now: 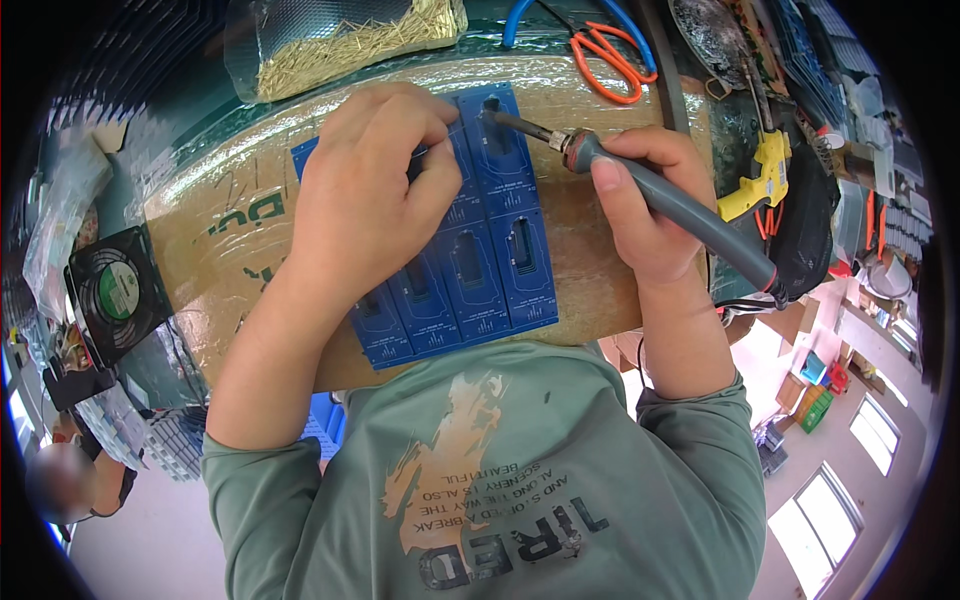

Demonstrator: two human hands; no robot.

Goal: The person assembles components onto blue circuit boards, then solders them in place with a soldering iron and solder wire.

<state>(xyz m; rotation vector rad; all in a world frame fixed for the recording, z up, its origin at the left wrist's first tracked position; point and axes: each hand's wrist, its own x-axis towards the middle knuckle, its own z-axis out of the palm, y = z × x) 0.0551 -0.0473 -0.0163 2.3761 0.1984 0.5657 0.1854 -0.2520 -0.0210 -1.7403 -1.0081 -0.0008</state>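
Observation:
A panel of blue circuit boards point(475, 260) with slots and white markings lies on a taped cardboard sheet point(600, 270) before me. My right hand point(655, 195) grips the grey handle of a soldering iron point(725, 238). Its metal tip points left and meets the far right board of the panel, near the top of the slot. My left hand point(375, 190) rests over the panel's upper left part, fingers curled down and closed near the far edge. Its fingertips are partly hidden, so whatever they pinch cannot be made out.
A clear bag of thin gold pins point(350, 50) lies beyond the panel. Orange-handled scissors point(608, 65) are at the far right, near a yellow glue gun point(765, 175). A black fan point(115, 295) stands on the left. Another person point(105, 480) is at the lower left.

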